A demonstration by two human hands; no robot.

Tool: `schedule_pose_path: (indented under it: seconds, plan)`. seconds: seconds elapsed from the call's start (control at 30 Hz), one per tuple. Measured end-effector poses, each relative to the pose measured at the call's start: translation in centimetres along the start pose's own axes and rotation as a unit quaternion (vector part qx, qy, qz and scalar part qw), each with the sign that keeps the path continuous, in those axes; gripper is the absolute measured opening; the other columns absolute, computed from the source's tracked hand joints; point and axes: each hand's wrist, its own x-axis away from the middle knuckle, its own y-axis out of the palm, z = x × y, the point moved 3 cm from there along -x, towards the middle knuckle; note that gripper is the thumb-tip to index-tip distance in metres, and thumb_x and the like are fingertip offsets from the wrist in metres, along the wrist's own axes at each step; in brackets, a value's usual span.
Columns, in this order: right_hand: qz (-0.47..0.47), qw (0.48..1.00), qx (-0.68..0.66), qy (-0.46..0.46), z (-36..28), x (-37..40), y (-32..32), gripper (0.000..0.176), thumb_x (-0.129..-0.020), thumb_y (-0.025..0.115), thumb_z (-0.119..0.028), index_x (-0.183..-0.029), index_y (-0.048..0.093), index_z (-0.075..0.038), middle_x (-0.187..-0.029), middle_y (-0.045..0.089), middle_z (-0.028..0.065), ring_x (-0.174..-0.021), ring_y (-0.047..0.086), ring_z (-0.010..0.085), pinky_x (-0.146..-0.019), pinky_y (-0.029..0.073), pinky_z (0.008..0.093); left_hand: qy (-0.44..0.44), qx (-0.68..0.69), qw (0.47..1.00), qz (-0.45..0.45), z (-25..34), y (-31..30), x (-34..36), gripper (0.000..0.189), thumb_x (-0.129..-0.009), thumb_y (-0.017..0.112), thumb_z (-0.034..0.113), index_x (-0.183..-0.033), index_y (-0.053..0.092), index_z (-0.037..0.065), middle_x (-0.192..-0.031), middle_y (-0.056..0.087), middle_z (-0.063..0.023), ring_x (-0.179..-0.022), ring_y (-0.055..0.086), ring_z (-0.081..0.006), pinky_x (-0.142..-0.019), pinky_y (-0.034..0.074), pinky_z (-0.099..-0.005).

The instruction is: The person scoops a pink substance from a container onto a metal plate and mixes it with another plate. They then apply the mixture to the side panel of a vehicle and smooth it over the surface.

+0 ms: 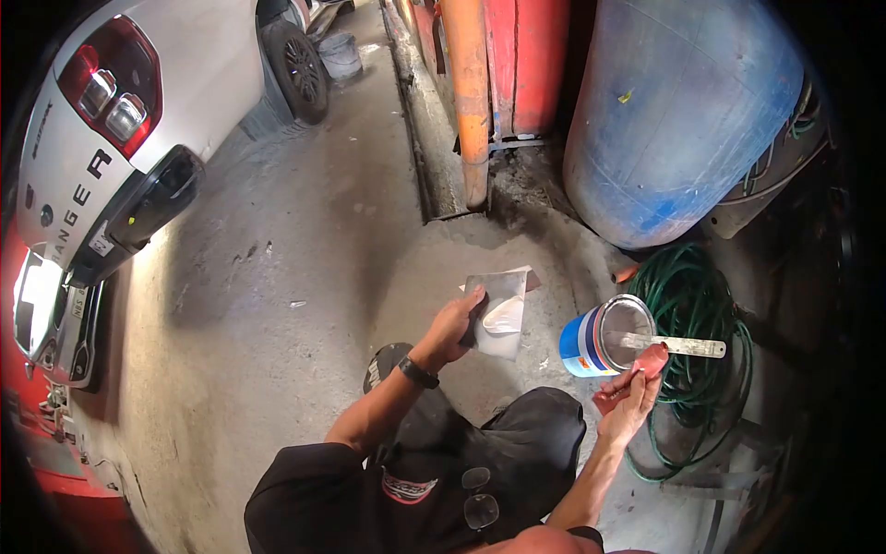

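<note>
My left hand grips the edge of a flat grey mixing board, thumb on top. A smooth lump of off-white paste lies on the board. My right hand is closed round a crumpled red squeeze tube, held just in front of a can. That blue and white can stands on the floor without a lid, its inside greyish. Across its mouth rests a pale flat stick, jutting out to the right. A brownish sheet shows behind the board's far corner.
A coiled green hose lies right of the can. Behind it stands a big blue barrel; an orange pipe and red drum are farther left. A white pickup is parked at left, with a grey bucket beyond.
</note>
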Motion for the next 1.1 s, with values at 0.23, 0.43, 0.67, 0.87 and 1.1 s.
schedule_pose_path:
  seconds: [0.23,0.43,0.67,0.87,1.1]
  plan:
    - [-0.072,0.994,0.062,-0.055,-1.8,0.1,2.2,0.023,-0.106,0.044,-0.025,-0.12,0.051,-0.008,-0.071,0.054,0.0022,-0.055,0.053,0.0081,-0.048,0.045,0.0234,-0.001,-0.008,1.0,0.007,0.4,1.7,0.6,0.037,-0.102,0.052,0.037,-0.109,0.063,0.002,-0.1,0.066,-0.0052,-0.082,0.064,-0.014,-0.074,0.053,-0.0298]
    - [-0.109,0.986,0.078,-0.102,-3.4,-0.8,5.1,0.022,-0.105,0.046,-0.015,-0.122,0.054,-0.004,-0.103,0.066,0.0096,-0.088,0.062,0.0132,-0.08,0.052,0.0295,0.003,-0.083,0.996,-0.017,2.0,4.9,1.3,0.042,-0.102,0.052,0.037,-0.115,0.062,-0.002,-0.106,0.067,-0.0069,-0.086,0.065,-0.0151,-0.078,0.052,-0.03]
    - [-0.187,0.952,0.234,-0.058,-4.3,-1.2,6.0,0.016,-0.103,0.052,-0.015,-0.11,0.061,-0.005,-0.083,0.064,0.0019,-0.07,0.057,0.0068,-0.064,0.047,0.022,-0.017,-0.046,0.994,-0.102,2.4,7.2,-0.3,0.043,-0.099,0.058,0.038,-0.121,0.063,0.002,-0.113,0.066,-0.0052,-0.101,0.064,-0.0155,-0.088,0.051,-0.0331]
    - [-0.246,0.934,0.25,-0.069,-5.2,-0.5,5.9,0.017,-0.102,0.056,-0.018,-0.108,0.063,-0.003,-0.082,0.063,0.0007,-0.066,0.055,0.0051,-0.061,0.045,0.0207,-0.053,-0.04,0.986,-0.154,2.9,10.5,0.7,0.036,-0.098,0.061,0.035,-0.115,0.064,0.004,-0.108,0.067,-0.0033,-0.093,0.065,-0.013,-0.083,0.053,-0.0298]
    - [-0.247,0.94,0.233,0.008,-7.4,0.0,6.3,0.02,-0.098,0.051,-0.009,-0.108,0.066,0.0,-0.077,0.062,0.0015,-0.056,0.051,0.0046,-0.05,0.043,0.0217,-0.077,-0.079,0.977,-0.184,3.4,12.7,1.8,0.033,-0.099,0.059,0.033,-0.109,0.067,0.003,-0.105,0.069,-0.0018,-0.09,0.064,-0.0099,-0.08,0.051,-0.0275]
